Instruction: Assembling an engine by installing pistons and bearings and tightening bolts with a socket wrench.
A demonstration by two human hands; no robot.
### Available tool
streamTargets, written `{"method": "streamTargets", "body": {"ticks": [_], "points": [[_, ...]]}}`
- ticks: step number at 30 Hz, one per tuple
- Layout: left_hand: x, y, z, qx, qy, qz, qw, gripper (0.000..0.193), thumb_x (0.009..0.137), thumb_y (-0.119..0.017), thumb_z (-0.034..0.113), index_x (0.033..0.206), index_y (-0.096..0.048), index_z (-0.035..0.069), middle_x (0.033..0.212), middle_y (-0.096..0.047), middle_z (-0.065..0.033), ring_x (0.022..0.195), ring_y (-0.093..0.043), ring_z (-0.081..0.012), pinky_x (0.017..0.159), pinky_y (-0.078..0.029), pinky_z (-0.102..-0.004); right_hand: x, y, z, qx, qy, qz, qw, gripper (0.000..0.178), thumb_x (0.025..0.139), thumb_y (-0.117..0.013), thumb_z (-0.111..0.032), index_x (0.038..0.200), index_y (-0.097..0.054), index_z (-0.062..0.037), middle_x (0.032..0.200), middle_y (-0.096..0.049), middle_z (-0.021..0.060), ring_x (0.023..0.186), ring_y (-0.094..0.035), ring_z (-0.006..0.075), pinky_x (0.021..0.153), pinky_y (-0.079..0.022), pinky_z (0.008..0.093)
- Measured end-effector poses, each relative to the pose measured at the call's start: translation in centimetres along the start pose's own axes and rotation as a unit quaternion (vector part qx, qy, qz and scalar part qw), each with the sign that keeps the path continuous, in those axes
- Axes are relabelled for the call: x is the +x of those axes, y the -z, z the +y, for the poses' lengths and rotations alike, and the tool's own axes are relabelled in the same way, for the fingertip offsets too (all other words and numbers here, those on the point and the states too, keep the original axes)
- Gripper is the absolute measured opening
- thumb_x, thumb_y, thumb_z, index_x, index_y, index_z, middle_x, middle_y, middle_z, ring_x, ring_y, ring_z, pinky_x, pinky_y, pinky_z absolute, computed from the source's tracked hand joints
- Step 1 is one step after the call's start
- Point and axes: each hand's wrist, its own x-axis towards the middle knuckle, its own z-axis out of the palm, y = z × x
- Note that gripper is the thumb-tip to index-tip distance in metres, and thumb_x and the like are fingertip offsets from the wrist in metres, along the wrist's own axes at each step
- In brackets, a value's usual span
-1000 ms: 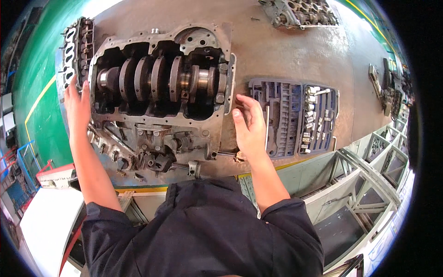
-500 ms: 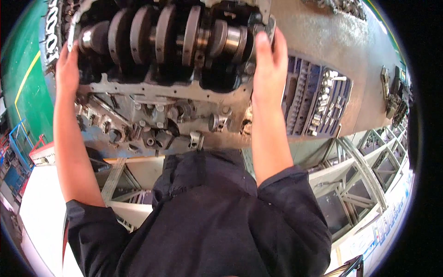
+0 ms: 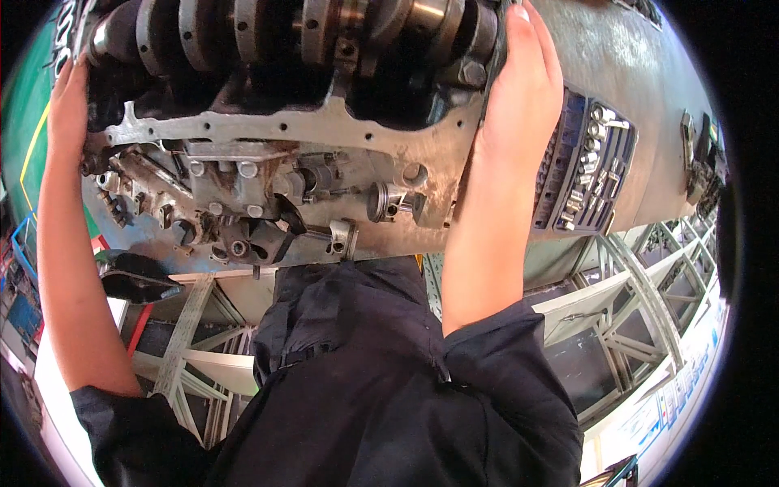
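Note:
A metal engine block fills the upper part of the head view, with a crankshaft lying across its open side. My left hand grips the block's left end, fingers along its edge. At the other end, my right hand presses against the block with fingers stretched up its side; the thumb's contact is partly hidden. The block is tilted, its near wall and bolted bracket facing me. On the table just below it lie a piston and another piston near the front edge.
A case of sockets lies right of my right forearm on the metal table. Dark metal parts sit at the table's far right. Below the table's edge run metal frame bars. A black curved part is at the lower left.
The engine block now looks larger and nearer, tilted so more of its near wall shows. Both hands moved up and farther apart in the picture with it.

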Motion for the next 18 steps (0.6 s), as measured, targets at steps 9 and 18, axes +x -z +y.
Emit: {"method": "streamTargets", "body": {"ticks": [9,18], "points": [[4.9,0.2,-4.7,-0.005,-0.063,-0.020,0.998,0.066,0.111,-0.055,0.049,0.156,-0.058,0.001,0.159,-0.059,-0.0158,0.150,-0.051,-0.0266,0.125,-0.033,-0.0347,-4.4,4.8,-2.6,-0.403,0.210,-0.084,0.887,0.031,0.100,-0.074,-0.015,0.128,-0.072,-0.0019,0.121,-0.074,0.0134,0.114,-0.070,0.0314,0.105,-0.051,0.0388],[2.5,-1.7,-2.8,0.082,-0.126,-0.029,0.988,0.067,0.110,-0.055,0.055,0.153,-0.060,0.004,0.148,-0.066,-0.0222,0.141,-0.059,-0.0349,0.119,-0.040,-0.0412,-8.6,4.7,-12.0,-0.531,0.338,-0.293,0.720,0.030,0.087,-0.081,-0.006,0.116,-0.076,-0.0025,0.121,-0.075,0.0156,0.117,-0.070,0.0366,0.103,-0.054,0.0443]]}}
